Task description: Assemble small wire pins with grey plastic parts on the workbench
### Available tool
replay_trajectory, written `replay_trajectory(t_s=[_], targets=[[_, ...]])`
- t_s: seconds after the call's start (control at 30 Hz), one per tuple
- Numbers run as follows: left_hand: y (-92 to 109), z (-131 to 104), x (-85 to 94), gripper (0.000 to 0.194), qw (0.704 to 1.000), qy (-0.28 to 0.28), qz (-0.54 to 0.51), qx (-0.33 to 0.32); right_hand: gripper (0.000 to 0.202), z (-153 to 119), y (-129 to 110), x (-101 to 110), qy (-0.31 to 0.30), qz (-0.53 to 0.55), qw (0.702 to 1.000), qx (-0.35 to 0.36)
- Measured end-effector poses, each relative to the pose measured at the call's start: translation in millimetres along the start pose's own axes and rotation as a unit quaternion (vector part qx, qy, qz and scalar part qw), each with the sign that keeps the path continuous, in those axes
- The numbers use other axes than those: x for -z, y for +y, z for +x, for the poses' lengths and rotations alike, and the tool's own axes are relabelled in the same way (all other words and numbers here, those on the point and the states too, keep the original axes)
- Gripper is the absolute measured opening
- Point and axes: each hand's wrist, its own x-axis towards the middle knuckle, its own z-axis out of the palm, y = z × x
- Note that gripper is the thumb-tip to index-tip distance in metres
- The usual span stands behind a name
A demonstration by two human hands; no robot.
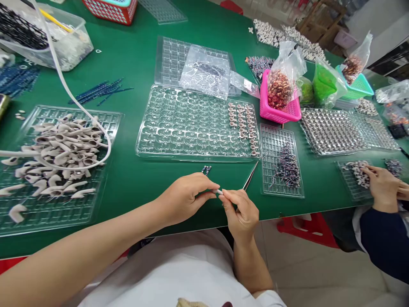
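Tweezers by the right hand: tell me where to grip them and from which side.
Pinch the tweezers at their broader shanks, probably coming from the person's side: the slim tips point away, toward a corner of the large clear tray. The right hand hides their rear end.

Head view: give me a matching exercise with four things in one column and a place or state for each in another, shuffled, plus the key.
Things
1. small pale piece
2. pink basket
3. pale curved shells
4. yellow stick

Places and states
A. heaped on a clear tray at the left
B. lying in a clear bin at the top left
C. between the fingertips of the left hand and right hand
D. holding a bag of coppery pieces

Right pairs: 1-C, 2-D, 3-A, 4-B
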Motion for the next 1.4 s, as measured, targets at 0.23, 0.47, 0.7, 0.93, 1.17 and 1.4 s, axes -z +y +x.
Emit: replay_trajectory(t_s=[0.23,0.47,0.7,0.93,1.17,1.4], targets=[[4.2,-0.7,-0.2,0.025,0.998,0.0,-0.021,0.053,0.007,0.6,-5.3,0.3,0.015,0.004,0.993,-0.118],[8.6,1.5,3.1,0.013,0.999,-0.001,0.011,0.046,0.009,2.3,-6.1,0.8,0.011,-0.002,0.991,-0.136],[6.3,1.2,1.6,0.018,0.997,-0.003,0.081,0.001,0.011,4.9,-6.5,0.9,-0.006,-0.026,0.994,-0.103],[23.6,-5.1,37.3,0.017,0.977,0.008,0.214,0.019,0.012,-2.1,5.1,7.4,-0.063,-0.034,0.992,-0.1],[3.5,-59.5,138.5,0.023,0.91,0.156,0.33,0.196,0.021,-1.4,1.5,6.9,-0.068,-0.021,0.992,-0.107],[-29.3,-130.3,210.6,0.035,0.786,0.174,0.429,0.409,0.019,-3.8,5.5,4.9,-0.063,-0.005,0.994,-0.087]])
